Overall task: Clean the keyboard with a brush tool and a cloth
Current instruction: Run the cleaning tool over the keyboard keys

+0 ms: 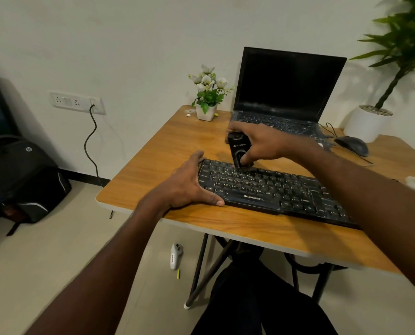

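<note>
"ZEBRONICS" on keyboard [271, 192]; "hp" on backpack [20, 175].

Both forearms are bare from the frame's edge to the wrist, with no sleeve, watch, bracelet or ring showing on either the left hand [184, 184] or the right hand [262, 143]. Fingernails are short and unpainted. Below the table edge the person's legs [262, 298] are covered in dark, plain trousers

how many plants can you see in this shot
2: a small flowering plant in a white pot on the table's far edge, and a tall leafy plant at far right.
</note>
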The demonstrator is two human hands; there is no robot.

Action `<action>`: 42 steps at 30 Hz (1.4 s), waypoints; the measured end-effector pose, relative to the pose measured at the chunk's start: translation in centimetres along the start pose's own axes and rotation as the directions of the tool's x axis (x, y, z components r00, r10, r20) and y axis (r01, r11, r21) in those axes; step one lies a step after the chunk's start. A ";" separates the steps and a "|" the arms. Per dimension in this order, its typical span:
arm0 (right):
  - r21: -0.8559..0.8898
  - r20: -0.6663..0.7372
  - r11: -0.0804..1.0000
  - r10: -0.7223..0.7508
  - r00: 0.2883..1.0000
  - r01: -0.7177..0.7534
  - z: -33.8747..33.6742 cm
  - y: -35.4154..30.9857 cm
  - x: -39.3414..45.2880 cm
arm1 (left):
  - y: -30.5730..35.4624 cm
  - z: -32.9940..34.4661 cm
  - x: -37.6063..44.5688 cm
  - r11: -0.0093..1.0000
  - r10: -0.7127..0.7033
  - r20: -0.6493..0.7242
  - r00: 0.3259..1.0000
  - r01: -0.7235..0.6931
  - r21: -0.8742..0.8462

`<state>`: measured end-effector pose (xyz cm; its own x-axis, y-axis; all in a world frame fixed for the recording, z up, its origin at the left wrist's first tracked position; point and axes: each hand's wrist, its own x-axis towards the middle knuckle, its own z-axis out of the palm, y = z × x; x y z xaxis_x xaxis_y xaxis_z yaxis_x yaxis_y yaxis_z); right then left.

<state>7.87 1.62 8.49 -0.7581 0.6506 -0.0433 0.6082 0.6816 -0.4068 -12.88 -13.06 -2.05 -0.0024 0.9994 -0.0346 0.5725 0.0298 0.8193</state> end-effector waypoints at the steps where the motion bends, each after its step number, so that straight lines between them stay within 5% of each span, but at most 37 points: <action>1: 0.017 0.010 0.999 0.034 0.999 -0.034 -0.7 0.3 -0.3 | 0.0 0.0 0.0 1.000 0.003 0.002 1.000 -0.003 0.002; 9: 0.248 -0.303 0.969 0.099 0.948 -0.022 2.4 1.9 -1.1 | 0.3 -0.1 0.0 1.000 0.023 0.002 1.000 -0.023 0.000; 15: 0.056 -0.242 0.998 0.041 0.969 -0.028 1.6 2.6 -2.3 | 0.2 -0.1 -0.1 1.000 0.030 0.006 1.000 -0.030 0.002; 19: 0.138 -0.287 0.990 0.032 0.957 0.008 2.1 3.2 -3.1 | 0.2 -0.1 0.0 0.999 0.032 0.012 0.999 -0.032 0.003; 25: 0.034 -0.258 0.999 -0.029 0.966 0.039 1.4 2.3 -3.3 | 0.3 -0.1 -0.1 0.999 0.035 0.010 0.999 -0.035 0.002; 32: -0.028 -0.069 0.999 0.043 0.997 -0.045 -1.0 3.1 -4.6 | 0.3 -0.1 -0.2 1.000 0.031 0.012 0.999 -0.031 -0.003; 42: 0.305 -0.195 0.951 0.108 0.975 -0.045 1.1 2.2 -3.2 | 0.3 -0.1 -0.1 1.000 0.027 0.019 0.999 -0.027 0.000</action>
<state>11.40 0.67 6.71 -0.6271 0.7735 0.0919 0.5408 0.5173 -0.6632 -12.80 -13.14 -1.69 0.0289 0.9993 -0.0230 0.5720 0.0023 0.8203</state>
